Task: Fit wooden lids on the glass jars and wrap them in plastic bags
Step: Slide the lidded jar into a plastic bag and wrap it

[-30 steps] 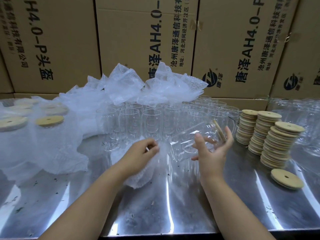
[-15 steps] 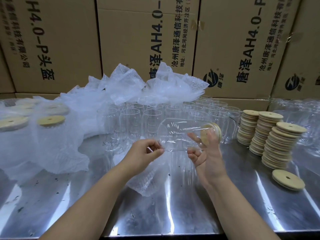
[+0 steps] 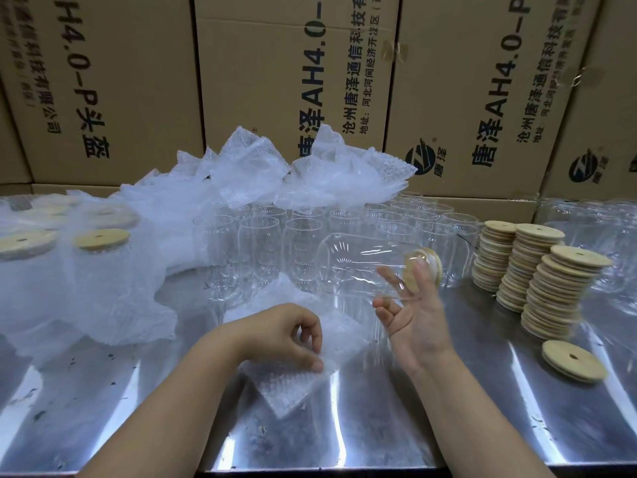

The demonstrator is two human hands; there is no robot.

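Two bare hands work above a shiny metal table [image 3: 379, 426]. The right hand [image 3: 415, 317] holds a clear glass jar [image 3: 355, 263] on its side in the air, with a wooden lid [image 3: 408, 270] fitted at the jar's right end. Two of its fingers reach up against the lid and glass, and the other two are curled beneath. The left hand [image 3: 286, 334], lower and nearer the body, pinches one edge of a small bubble-wrap bag [image 3: 296, 381] between thumb and fingertips. Jar and bag are apart, the jar above and to the right of the bag. Behind the hands stand rows of upright empty jars [image 3: 269, 236], with a heap of loose bubble-wrap bags [image 3: 275, 177] resting on the back rows. On the left are wrapped jars [image 3: 100, 257] already capped with lids. On the right rise several stacks of lids [image 3: 537, 281], and a single lid [image 3: 574, 360] lies flat just in front of them. Printed cardboard boxes [image 3: 275, 81] form a wall along the back.
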